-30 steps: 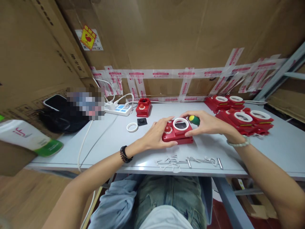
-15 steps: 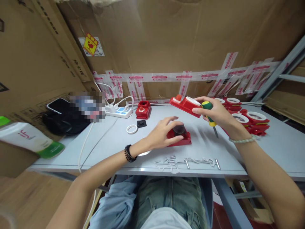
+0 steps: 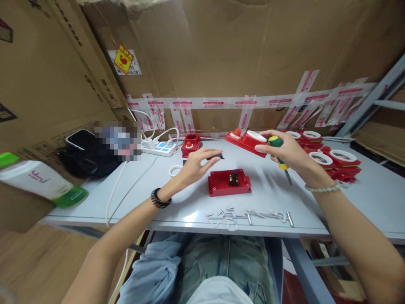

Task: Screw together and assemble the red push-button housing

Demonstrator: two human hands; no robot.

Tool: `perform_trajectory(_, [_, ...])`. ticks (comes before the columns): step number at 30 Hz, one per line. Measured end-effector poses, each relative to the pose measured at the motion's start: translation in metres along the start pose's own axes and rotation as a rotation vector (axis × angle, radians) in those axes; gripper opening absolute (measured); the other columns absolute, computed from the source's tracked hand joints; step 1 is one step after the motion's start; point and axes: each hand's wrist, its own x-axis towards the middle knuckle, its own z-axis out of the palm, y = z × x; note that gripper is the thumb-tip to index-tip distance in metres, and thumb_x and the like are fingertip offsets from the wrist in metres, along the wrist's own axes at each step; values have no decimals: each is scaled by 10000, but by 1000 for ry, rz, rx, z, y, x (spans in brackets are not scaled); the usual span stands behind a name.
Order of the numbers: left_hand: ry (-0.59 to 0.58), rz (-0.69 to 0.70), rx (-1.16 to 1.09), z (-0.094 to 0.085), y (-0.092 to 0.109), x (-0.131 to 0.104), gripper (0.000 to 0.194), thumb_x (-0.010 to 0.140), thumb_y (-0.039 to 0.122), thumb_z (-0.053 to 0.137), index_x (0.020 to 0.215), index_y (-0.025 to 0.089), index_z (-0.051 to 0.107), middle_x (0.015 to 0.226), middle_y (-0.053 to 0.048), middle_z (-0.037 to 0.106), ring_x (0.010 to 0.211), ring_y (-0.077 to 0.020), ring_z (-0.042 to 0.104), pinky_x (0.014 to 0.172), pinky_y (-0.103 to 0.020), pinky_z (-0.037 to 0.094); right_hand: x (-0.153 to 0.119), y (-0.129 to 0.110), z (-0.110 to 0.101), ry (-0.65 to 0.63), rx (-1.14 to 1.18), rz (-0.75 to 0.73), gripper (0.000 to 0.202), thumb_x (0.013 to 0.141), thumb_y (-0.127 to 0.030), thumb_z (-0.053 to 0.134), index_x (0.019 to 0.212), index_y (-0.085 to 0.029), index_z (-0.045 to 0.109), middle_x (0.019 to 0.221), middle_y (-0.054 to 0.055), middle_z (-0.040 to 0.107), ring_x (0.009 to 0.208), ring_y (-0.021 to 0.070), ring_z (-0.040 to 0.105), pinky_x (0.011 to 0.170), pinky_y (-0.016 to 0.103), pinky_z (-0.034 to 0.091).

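Several loose screws (image 3: 228,210) and metal pins, bottom centre, at the table's near edge. Beyond them, centre frame: open red base (image 3: 218,181), flat on the table, a small black block (image 3: 233,178) standing inside. Left hand (image 3: 198,166), left of centre: thumb and fingers pinched on a thin dark piece (image 3: 222,156), seen edge-on. Right hand (image 3: 289,150), right of centre: fingers closed round the screwdriver (image 3: 284,166), shaft down, thumb and fingertips also gripping one end of the red cover (image 3: 247,142), tilted, apart from the base. Best practice, I judge: level the cover, keep the driver tip off the work, hold the dark piece by its edges. Farther, right: more red units (image 3: 343,166).
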Motion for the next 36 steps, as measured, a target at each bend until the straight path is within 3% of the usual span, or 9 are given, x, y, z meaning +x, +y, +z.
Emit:
perform_trajectory(2, [-66,-12,67,-20,-18,-9,301,961,363,551,1154,182,694,1113,-110,718,1020,-212,671,915,-384,544,0,0,1,-1,8,4,447,653,-374,821,1033,-205,656,597,-55,520,423,42,385,371,196,294])
perform_trajectory(5, [-267,-22,163,-40,-42,-26,307,947,404,560,1137,213,707,1146,-112,695,1046,-235,659,930,-440,538,1,1,3,-4,4,10,450,649,-364,825,1033,-202,655,597,-54,529,418,39,391,370,191,298])
perform_trajectory(7, [-400,-32,196,-45,-53,-36,305,952,403,545,1112,212,720,1149,-119,684,1052,-244,651,925,-451,537,1,2,3,1,-2,16,452,650,-367,825,1033,-201,652,594,-55,529,417,41,395,370,190,297])
perform_trajectory(10, [-483,-56,215,-46,-57,-42,308,948,383,541,1096,185,726,1134,-137,675,1028,-248,647,918,-441,533,2,4,2,-4,-13,10,455,653,-377,822,1037,-205,649,582,-57,524,417,46,397,370,192,295])
perform_trajectory(16, [-492,-201,183,-62,-46,-39,498,857,349,648,1326,206,563,1184,-107,676,1055,-246,645,945,-421,511,3,5,2,-4,-34,4,465,642,-392,828,1027,-203,649,572,-57,522,413,47,389,367,196,294])
perform_trajectory(21, [-408,-308,214,-79,-51,-38,453,828,396,646,1236,204,602,1131,-87,689,1020,-257,649,921,-412,509,1,3,3,1,-42,15,489,634,-415,825,1038,-204,649,581,-51,531,417,53,397,367,201,301])
perform_trajectory(26, [-232,-229,224,-58,-72,-33,420,858,415,586,1195,164,576,1207,-127,638,1102,-266,598,980,-430,464,0,1,6,-5,-34,15,499,616,-414,831,1027,-201,644,568,-56,525,414,56,398,370,208,307])
perform_trajectory(31, [-309,-248,309,-38,-87,-36,301,857,383,593,1071,174,619,1109,-110,650,1019,-267,591,925,-448,469,-1,-3,8,-11,-48,33,527,610,-422,831,1044,-191,640,571,-54,533,415,50,387,378,207,292])
perform_trajectory(36, [-371,-332,463,-46,-88,-39,252,837,365,618,1010,183,640,1021,-98,644,995,-281,590,884,-430,473,-3,-5,11,-21,-82,28,541,610,-450,820,1048,-190,638,558,-58,522,427,63,393,392,220,294])
